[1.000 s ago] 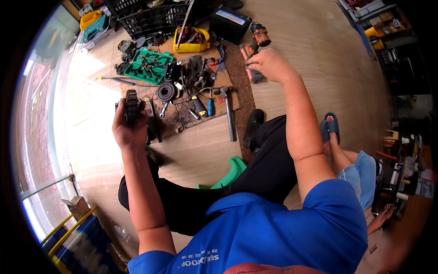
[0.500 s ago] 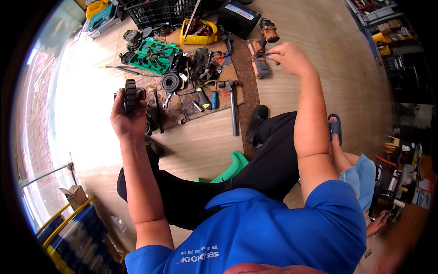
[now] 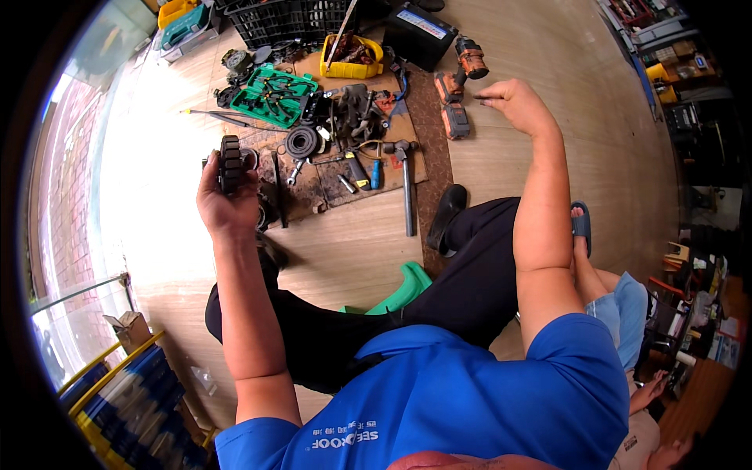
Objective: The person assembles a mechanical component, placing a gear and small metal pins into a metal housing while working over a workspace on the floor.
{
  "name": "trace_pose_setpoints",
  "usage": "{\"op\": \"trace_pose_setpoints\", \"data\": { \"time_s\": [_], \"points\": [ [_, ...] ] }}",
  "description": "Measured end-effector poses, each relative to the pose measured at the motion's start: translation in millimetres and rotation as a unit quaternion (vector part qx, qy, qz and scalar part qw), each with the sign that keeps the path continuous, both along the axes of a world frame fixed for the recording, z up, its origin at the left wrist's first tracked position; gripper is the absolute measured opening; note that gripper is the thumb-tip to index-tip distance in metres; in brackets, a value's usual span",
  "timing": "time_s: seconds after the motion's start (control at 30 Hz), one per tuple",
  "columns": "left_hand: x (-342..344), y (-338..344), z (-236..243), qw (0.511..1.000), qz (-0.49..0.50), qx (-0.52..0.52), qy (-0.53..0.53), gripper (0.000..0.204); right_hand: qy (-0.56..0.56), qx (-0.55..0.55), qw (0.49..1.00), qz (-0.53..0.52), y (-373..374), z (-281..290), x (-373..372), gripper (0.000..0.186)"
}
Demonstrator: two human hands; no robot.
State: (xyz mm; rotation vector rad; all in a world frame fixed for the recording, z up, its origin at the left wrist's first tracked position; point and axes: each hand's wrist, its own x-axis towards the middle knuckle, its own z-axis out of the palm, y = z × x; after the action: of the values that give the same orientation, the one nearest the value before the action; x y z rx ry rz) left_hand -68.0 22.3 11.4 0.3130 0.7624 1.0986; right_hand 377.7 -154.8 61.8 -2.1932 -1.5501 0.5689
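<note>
My left hand (image 3: 227, 205) is raised at the left, its fingers closed around a black toothed wheel-shaped part (image 3: 229, 164). A round metallic piece shows beside that part, partly hidden by my fingers. At the upper right my right hand (image 3: 518, 107) is held in a pinch, its fingertips over the floor. Something small and dark may be between them, too small to name. Just left of those fingertips lie an orange and black cordless power tool (image 3: 471, 59) and an orange and grey battery pack (image 3: 455, 122). My right hand is apart from both.
On stained cardboard (image 3: 333, 192) lie a hammer (image 3: 408, 188), a screwdriver (image 3: 376, 174), a wrench (image 3: 295, 172), a coiled black roll (image 3: 302, 142) and a green tool case (image 3: 274, 95). Behind are a yellow tub (image 3: 352, 67), a black crate (image 3: 282, 25) and a battery (image 3: 419, 35). Another person's sandalled foot (image 3: 580, 223) is at right.
My right hand has drawn slightly right, away from the power tool and battery pack. The whole view has shifted a little. My left hand keeps its hold on the toothed part.
</note>
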Motion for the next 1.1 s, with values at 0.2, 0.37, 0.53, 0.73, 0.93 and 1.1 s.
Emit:
{"op": "trace_pose_setpoints", "data": {
  "time_s": [0.2, 0.37, 0.53, 0.73, 0.93, 1.1],
  "points": [
    [-0.3, 0.6, -3.4, 1.0, -0.024, 0.007, 0.006, 0.026, 0.013, -0.02, 0.999, -0.037, -0.8, 7.6, -7.1, 0.025],
    [4.1, -2.6, 2.6, 1.0, -0.012, 0.005, 0.005, 0.026, -0.062, -0.062, 0.995, -0.044, -7.8, -7.4, 16.9, 0.029],
    [2.4, -2.3, -4.1, 1.0, -0.019, 0.013, 0.003, 0.026, -0.076, -0.064, 0.994, -0.052, -2.6, -8.4, 11.1, 0.037],
    [13.6, -12.0, -12.3, 0.998, -0.052, 0.027, -0.001, 0.022, -0.074, -0.066, 0.995, -0.023, -1.4, -12.2, -3.0, 0.051],
    [32.1, -28.5, -9.2, 0.99, -0.102, 0.092, 0.023, 0.026, -0.063, 0.003, 0.993, 0.103, 24.5, -33.7, -44.7, 0.058],
    [47.9, -48.3, -1.1, 0.981, -0.136, 0.138, 0.03, 0.027, 0.075, 0.113, 0.966, 0.221, 45.6, -33.7, -140.4, 0.058]
  ]
}}
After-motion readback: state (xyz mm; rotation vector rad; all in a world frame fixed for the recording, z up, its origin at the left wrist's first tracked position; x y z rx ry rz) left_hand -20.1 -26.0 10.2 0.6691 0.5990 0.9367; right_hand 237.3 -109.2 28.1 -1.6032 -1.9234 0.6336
